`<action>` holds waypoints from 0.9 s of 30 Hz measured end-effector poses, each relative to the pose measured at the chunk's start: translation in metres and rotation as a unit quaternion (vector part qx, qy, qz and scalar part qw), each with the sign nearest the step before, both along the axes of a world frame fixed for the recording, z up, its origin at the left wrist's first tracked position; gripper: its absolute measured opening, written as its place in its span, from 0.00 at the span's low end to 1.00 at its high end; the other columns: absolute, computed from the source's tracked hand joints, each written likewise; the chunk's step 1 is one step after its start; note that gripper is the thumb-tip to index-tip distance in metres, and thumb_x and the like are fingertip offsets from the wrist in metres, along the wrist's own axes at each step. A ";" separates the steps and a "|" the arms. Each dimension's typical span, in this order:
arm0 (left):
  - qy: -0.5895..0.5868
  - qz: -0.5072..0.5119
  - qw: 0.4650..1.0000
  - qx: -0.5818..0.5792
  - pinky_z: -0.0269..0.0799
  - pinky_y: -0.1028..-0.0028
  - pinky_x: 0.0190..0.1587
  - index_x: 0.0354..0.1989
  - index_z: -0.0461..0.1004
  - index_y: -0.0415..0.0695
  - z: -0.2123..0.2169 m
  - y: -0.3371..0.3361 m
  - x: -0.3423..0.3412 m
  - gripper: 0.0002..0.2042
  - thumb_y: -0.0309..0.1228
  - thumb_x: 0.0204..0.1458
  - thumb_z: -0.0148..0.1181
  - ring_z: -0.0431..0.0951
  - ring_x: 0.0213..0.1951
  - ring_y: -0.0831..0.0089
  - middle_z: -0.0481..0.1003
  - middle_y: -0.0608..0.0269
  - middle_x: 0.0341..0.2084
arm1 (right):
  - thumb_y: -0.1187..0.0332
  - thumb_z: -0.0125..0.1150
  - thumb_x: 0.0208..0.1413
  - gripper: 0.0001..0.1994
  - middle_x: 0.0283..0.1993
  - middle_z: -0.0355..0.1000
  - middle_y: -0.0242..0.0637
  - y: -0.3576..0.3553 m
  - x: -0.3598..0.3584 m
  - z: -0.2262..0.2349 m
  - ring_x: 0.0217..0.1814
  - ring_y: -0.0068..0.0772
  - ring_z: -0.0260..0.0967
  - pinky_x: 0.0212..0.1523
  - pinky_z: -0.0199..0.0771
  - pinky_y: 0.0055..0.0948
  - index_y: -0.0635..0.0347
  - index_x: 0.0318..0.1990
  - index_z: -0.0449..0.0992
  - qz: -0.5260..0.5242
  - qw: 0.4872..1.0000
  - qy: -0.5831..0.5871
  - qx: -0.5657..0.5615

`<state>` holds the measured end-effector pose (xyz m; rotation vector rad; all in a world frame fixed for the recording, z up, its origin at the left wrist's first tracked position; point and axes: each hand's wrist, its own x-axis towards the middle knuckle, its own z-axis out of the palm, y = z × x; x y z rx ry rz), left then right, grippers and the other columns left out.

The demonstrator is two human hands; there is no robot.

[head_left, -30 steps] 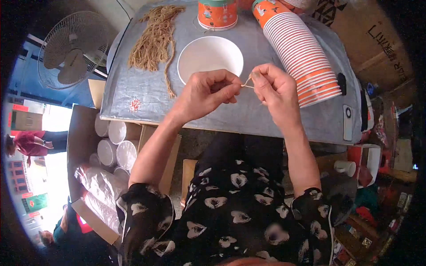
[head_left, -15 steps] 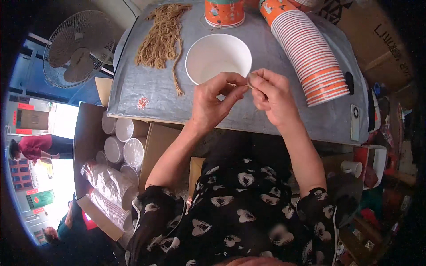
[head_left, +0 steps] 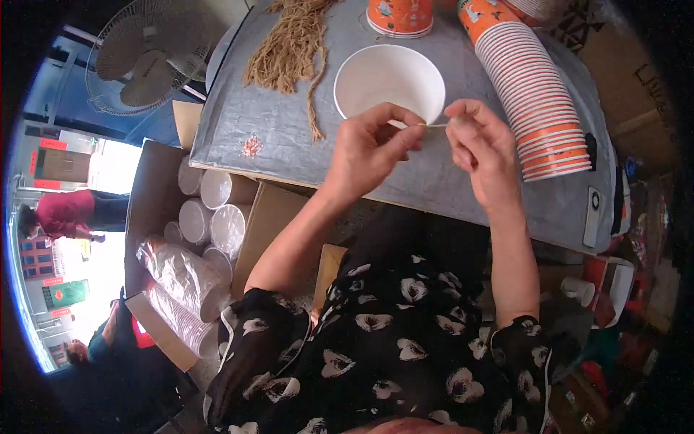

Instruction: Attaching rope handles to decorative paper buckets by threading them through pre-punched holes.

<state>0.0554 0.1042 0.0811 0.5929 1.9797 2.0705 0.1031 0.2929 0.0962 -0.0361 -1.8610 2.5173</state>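
Above the near part of the table, a short thin pale cord (head_left: 436, 126) spans the gap between my two hands. My left hand (head_left: 369, 155) pinches one end between thumb and fingertips. The other end runs into the bent fingers of my right hand (head_left: 486, 148), which are closed around it. Just behind my fingers stands a large white paper tub (head_left: 390, 79), its open mouth facing up; my left fingertips cover part of its near rim. To the left of it lies a loose bundle of brown twine (head_left: 289, 54), one strand trailing toward me.
An orange patterned tub (head_left: 400, 18) stands at the back. A long nested stack of tubs (head_left: 531, 101) leans along the right. Small red-and-white bits (head_left: 251, 147) lie on the grey tabletop (head_left: 289, 137). Below left, a cardboard box (head_left: 155, 192) holds wrapped tubs (head_left: 184, 278).
My hands have drawn apart, and the cord now shows stretched between them. The whole view has shifted, so the table's things sit farther right.
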 end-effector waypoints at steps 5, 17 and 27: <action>-0.137 -0.034 0.989 0.049 0.70 0.82 0.30 0.40 0.78 0.40 0.008 -0.011 -0.006 0.07 0.29 0.58 0.65 0.79 0.30 0.81 0.82 0.64 0.32 | 0.76 0.64 0.57 0.05 0.35 0.71 0.24 -0.002 0.004 -0.010 0.31 0.13 0.65 0.29 0.64 0.17 0.62 0.41 0.78 -0.083 0.943 0.174 0.273; -0.144 -0.024 0.988 0.056 0.76 0.80 0.34 0.41 0.79 0.38 0.003 -0.003 -0.001 0.07 0.27 0.57 0.66 0.81 0.33 0.78 0.82 0.63 0.32 | 0.79 0.68 0.52 0.07 0.36 0.74 0.28 -0.019 0.008 -0.019 0.29 0.14 0.65 0.28 0.65 0.17 0.62 0.39 0.80 -0.148 0.893 0.252 0.343; -0.140 -0.018 0.988 0.057 0.80 0.77 0.41 0.41 0.79 0.34 0.002 -0.002 0.002 0.07 0.25 0.57 0.65 0.82 0.36 0.76 0.82 0.61 0.33 | 0.79 0.66 0.55 0.04 0.35 0.73 0.26 -0.021 0.014 -0.018 0.31 0.14 0.68 0.31 0.67 0.16 0.63 0.36 0.79 -0.147 0.920 0.199 0.303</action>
